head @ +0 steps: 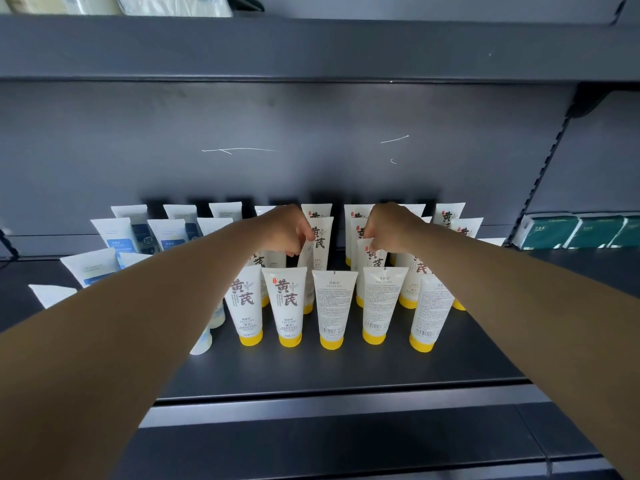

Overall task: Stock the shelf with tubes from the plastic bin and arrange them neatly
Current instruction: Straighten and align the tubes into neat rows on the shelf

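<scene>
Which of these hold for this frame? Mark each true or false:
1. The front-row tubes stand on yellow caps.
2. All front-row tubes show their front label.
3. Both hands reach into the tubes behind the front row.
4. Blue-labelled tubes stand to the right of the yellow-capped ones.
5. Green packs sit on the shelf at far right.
1. True: the front-row tubes stand cap down on the shelf.
2. False: three show the printed back, such as the middle tube.
3. True: the left hand and right hand each pinch a tube top there.
4. False: the blue-labelled tubes stand to the left.
5. True: the green packs sit there.
</scene>
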Motion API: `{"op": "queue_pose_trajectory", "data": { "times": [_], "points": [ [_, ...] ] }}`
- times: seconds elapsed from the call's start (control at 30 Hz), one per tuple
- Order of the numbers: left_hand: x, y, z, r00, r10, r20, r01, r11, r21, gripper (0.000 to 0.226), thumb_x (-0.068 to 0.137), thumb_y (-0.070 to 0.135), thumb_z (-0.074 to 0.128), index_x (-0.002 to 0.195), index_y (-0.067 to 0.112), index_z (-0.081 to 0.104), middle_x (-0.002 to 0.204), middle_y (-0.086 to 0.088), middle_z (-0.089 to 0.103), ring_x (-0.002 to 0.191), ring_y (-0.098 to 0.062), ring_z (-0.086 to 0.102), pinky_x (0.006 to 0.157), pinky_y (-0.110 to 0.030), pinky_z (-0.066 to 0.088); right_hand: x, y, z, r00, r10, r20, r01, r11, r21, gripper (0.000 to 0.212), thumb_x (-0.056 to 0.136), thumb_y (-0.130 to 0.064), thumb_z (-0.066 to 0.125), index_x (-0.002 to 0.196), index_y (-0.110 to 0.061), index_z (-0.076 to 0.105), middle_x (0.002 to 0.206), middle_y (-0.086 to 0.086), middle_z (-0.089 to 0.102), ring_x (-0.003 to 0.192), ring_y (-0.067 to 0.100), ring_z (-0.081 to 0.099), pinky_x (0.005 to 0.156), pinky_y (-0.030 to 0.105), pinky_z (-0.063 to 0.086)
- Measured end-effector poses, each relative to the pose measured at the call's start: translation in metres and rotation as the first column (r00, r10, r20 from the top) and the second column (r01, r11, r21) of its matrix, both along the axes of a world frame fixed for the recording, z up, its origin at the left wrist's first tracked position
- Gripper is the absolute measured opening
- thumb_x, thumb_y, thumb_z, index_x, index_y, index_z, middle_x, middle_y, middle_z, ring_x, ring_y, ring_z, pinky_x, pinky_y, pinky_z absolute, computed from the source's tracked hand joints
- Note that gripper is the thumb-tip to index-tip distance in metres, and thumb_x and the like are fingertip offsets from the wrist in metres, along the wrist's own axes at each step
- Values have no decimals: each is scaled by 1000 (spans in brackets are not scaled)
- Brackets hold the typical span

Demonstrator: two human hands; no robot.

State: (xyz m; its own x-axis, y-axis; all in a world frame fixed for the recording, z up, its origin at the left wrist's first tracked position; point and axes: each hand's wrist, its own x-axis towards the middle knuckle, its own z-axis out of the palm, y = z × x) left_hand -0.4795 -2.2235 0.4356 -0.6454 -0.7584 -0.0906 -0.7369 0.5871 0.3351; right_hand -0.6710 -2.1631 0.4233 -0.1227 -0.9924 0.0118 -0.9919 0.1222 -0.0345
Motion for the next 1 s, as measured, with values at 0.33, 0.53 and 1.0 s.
{"op": "queue_pose_trajectory", "data": {
  "times": [0.33,0.53,1.0],
  "points": [
    [-2,-3,-8,999,-43,-4,42,985,-166,33,77,14,74,110,15,69,115,-6,62,98,-20,59,78,-21,37,-2,-3,-3,1000,-25,11,25,999,-28,28,80,-14,72,107,-8,70,106,7,70,98,25,63,80,29,48],
    [-8,-3,-11,999,-35,-8,33,983,-181,32,76,16,76,107,8,70,114,-7,65,97,-23,61,78,-22,41,-3,-2,-2,998,-32,54,34,999,-35,28,79,-11,73,107,-7,71,109,7,70,99,25,63,83,28,49],
    [-18,-1,-13,999,-2,-40,-5,984,-179,33,77,13,74,110,9,69,111,-6,68,99,-22,62,84,-27,46,1,3,5,999,-15,52,14,1000,22,15,81,-11,72,95,-4,71,70,-4,58,81,24,56,71,25,38]
  ]
}}
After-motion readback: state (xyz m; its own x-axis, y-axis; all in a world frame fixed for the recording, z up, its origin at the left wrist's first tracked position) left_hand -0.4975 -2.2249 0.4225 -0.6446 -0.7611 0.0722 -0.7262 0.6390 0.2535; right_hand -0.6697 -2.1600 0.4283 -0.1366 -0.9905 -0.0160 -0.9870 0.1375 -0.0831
